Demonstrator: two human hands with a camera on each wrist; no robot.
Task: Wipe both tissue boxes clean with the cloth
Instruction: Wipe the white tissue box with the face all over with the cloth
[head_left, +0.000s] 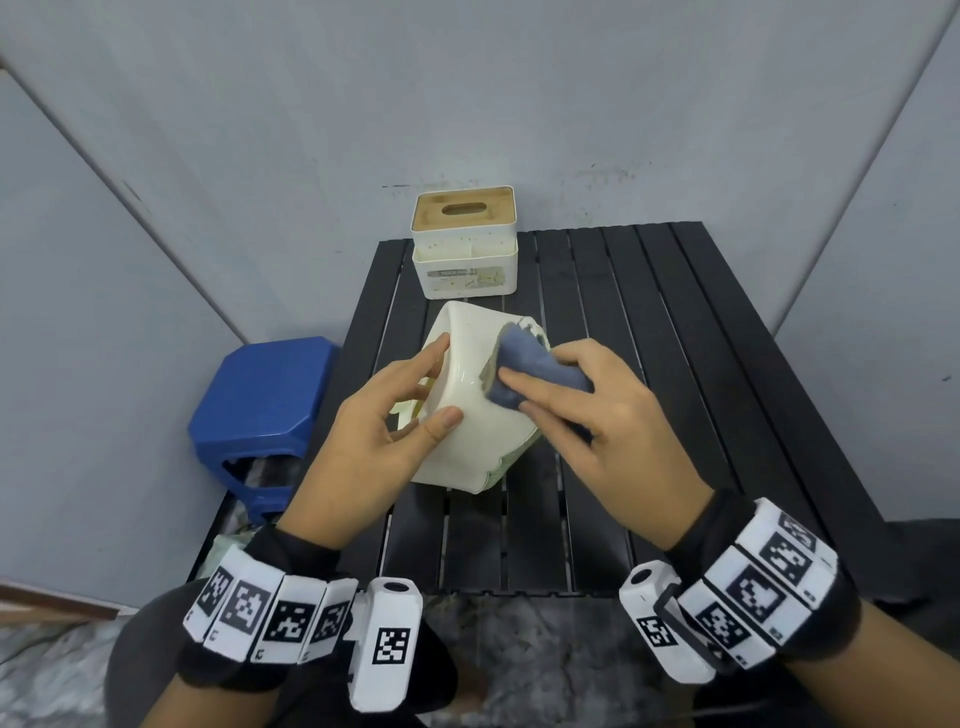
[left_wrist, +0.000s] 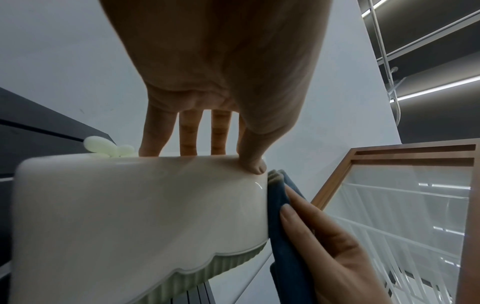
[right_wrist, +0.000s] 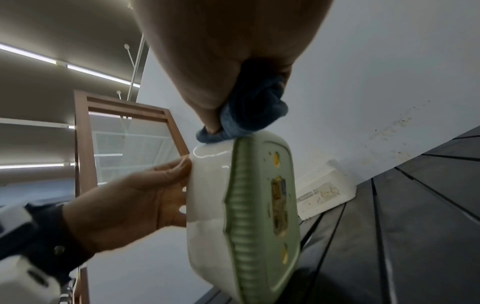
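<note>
A cream tissue box with a green ribbed base (head_left: 470, 415) (left_wrist: 135, 222) (right_wrist: 215, 205) is tipped on its side above the black slatted table (head_left: 675, 415). My left hand (head_left: 395, 415) (right_wrist: 145, 197) grips its left end, thumb on the near face and fingers (left_wrist: 218, 131) over the far edge. My right hand (head_left: 576, 410) (left_wrist: 327, 246) clutches a bunched blue cloth (head_left: 530, 369) (left_wrist: 279, 207) (right_wrist: 249, 115) and presses it on the box's upper right side. A second white tissue box with a wooden lid (head_left: 465, 241) (right_wrist: 324, 191) stands upright at the table's back edge.
A blue plastic stool (head_left: 260, 405) stands left of the table. Grey walls close in behind and on both sides. A wood-framed glass panel (left_wrist: 389, 216) (right_wrist: 130, 144) shows in the wrist views.
</note>
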